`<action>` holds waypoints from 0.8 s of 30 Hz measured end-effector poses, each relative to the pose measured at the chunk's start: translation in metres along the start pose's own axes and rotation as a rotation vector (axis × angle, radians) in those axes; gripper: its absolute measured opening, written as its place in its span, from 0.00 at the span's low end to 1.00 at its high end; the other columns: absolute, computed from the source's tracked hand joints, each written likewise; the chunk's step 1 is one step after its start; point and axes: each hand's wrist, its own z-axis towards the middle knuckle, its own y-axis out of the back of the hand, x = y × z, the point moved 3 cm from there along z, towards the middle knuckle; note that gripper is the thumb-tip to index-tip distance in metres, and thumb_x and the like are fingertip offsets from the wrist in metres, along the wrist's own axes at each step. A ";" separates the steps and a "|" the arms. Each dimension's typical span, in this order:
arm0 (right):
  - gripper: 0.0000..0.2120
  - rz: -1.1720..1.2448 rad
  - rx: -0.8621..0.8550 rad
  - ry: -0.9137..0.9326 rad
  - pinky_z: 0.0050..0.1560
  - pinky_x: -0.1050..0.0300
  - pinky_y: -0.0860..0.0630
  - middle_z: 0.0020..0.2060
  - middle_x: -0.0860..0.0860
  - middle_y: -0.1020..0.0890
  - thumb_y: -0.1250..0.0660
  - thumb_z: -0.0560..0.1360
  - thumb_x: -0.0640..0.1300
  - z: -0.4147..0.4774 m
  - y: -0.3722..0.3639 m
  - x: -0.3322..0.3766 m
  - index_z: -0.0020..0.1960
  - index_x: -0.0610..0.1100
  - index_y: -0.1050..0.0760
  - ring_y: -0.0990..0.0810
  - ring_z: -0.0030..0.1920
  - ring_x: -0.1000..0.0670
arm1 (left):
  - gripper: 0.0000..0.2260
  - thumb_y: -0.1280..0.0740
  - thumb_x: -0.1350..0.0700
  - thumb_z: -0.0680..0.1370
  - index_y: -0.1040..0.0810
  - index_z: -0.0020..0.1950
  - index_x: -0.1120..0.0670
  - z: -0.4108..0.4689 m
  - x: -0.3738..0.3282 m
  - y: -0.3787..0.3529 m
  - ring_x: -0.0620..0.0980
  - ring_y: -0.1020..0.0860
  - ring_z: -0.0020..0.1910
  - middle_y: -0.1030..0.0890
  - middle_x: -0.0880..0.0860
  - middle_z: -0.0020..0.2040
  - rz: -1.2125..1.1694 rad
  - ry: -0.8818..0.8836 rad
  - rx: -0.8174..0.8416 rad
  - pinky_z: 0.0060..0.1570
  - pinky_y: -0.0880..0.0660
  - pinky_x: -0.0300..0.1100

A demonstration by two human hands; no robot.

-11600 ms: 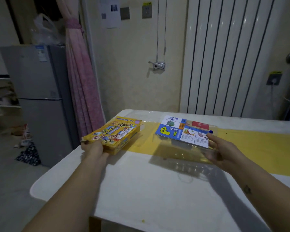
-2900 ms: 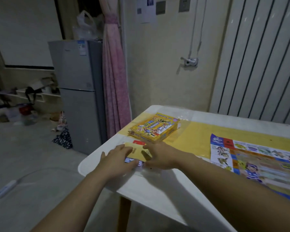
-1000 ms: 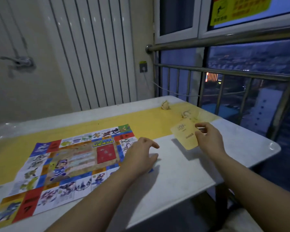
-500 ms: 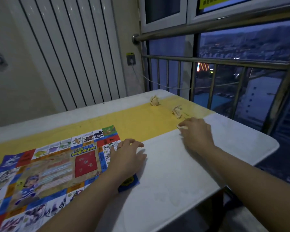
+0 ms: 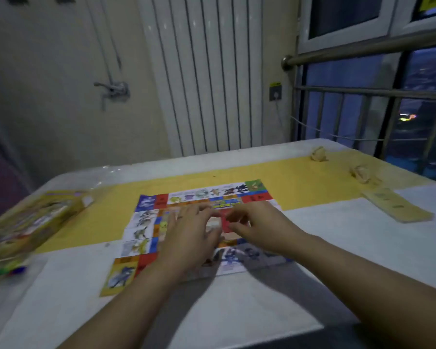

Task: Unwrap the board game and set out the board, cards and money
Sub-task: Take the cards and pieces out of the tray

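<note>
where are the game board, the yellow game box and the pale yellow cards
game board (image 5: 140,229), head view, left column of squares
yellow game box (image 5: 33,217), head view, middle of its top
pale yellow cards (image 5: 398,207), head view, middle of the strip

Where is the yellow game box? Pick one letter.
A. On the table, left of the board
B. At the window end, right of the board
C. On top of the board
A: the yellow game box lies on the table to the left of the unfolded board, apart from it.
</note>
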 end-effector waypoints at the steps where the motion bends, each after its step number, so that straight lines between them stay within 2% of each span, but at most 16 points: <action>1: 0.10 0.005 0.006 0.030 0.46 0.59 0.27 0.48 0.54 0.16 0.35 0.76 0.47 0.007 -0.010 0.017 0.56 0.50 0.20 0.23 0.43 0.57 | 0.15 0.39 0.46 0.78 0.30 0.65 0.42 -0.011 0.016 0.010 0.46 0.37 0.70 0.32 0.42 0.68 0.019 0.020 -0.021 0.70 0.49 0.50; 4: 0.09 0.008 0.032 0.128 0.45 0.61 0.28 0.48 0.55 0.17 0.34 0.76 0.47 0.025 -0.037 0.069 0.55 0.49 0.20 0.23 0.42 0.58 | 0.15 0.39 0.46 0.78 0.30 0.65 0.41 -0.045 0.064 0.043 0.45 0.37 0.70 0.32 0.42 0.67 0.092 0.095 -0.074 0.72 0.54 0.52; 6: 0.09 0.021 0.040 0.186 0.45 0.61 0.29 0.48 0.54 0.16 0.34 0.76 0.46 0.037 -0.056 0.105 0.55 0.48 0.20 0.22 0.43 0.56 | 0.15 0.38 0.46 0.78 0.29 0.65 0.41 -0.070 0.100 0.066 0.45 0.36 0.69 0.31 0.42 0.65 0.127 0.144 -0.111 0.72 0.53 0.52; 9: 0.10 0.065 0.056 0.259 0.46 0.60 0.29 0.47 0.53 0.16 0.34 0.76 0.45 0.055 -0.086 0.158 0.55 0.47 0.19 0.21 0.45 0.54 | 0.14 0.39 0.44 0.77 0.26 0.62 0.43 -0.107 0.155 0.104 0.47 0.31 0.65 0.27 0.43 0.62 0.150 0.205 -0.181 0.69 0.45 0.52; 11: 0.10 0.084 0.087 0.312 0.45 0.61 0.29 0.47 0.52 0.16 0.35 0.76 0.45 0.066 -0.107 0.193 0.55 0.47 0.19 0.23 0.43 0.55 | 0.18 0.41 0.44 0.74 0.24 0.61 0.45 -0.131 0.193 0.127 0.49 0.28 0.64 0.24 0.45 0.61 0.169 0.287 -0.186 0.64 0.39 0.50; 15: 0.10 0.091 0.196 0.417 0.46 0.60 0.28 0.50 0.50 0.17 0.35 0.77 0.43 0.083 -0.146 0.255 0.56 0.45 0.19 0.24 0.43 0.55 | 0.13 0.37 0.48 0.74 0.20 0.57 0.45 -0.174 0.257 0.164 0.52 0.24 0.60 0.20 0.47 0.58 0.149 0.455 -0.222 0.60 0.30 0.51; 17: 0.11 0.031 0.278 0.482 0.48 0.58 0.27 0.52 0.51 0.17 0.36 0.77 0.44 0.090 -0.164 0.278 0.57 0.45 0.20 0.22 0.47 0.52 | 0.12 0.33 0.52 0.75 0.21 0.58 0.47 -0.192 0.282 0.173 0.53 0.24 0.59 0.20 0.50 0.59 0.142 0.543 -0.207 0.58 0.28 0.48; 20: 0.11 -0.076 0.362 0.548 0.44 0.62 0.33 0.52 0.48 0.17 0.35 0.77 0.43 0.103 -0.187 0.302 0.58 0.44 0.20 0.21 0.51 0.49 | 0.14 0.32 0.54 0.76 0.22 0.61 0.49 -0.210 0.312 0.179 0.52 0.22 0.56 0.20 0.49 0.59 0.057 0.680 -0.144 0.57 0.28 0.46; 22: 0.10 -0.104 0.383 0.565 0.43 0.62 0.35 0.52 0.47 0.17 0.35 0.77 0.42 0.110 -0.196 0.312 0.56 0.43 0.20 0.22 0.48 0.47 | 0.12 0.30 0.51 0.74 0.21 0.58 0.46 -0.215 0.326 0.181 0.50 0.22 0.50 0.19 0.45 0.53 0.011 0.726 -0.134 0.56 0.27 0.46; 24: 0.11 -0.105 0.383 0.571 0.44 0.63 0.35 0.53 0.48 0.17 0.35 0.77 0.41 0.116 -0.202 0.321 0.57 0.44 0.20 0.22 0.48 0.48 | 0.08 0.29 0.48 0.73 0.21 0.51 0.43 -0.217 0.333 0.182 0.47 0.22 0.47 0.20 0.41 0.47 -0.010 0.728 -0.062 0.54 0.26 0.45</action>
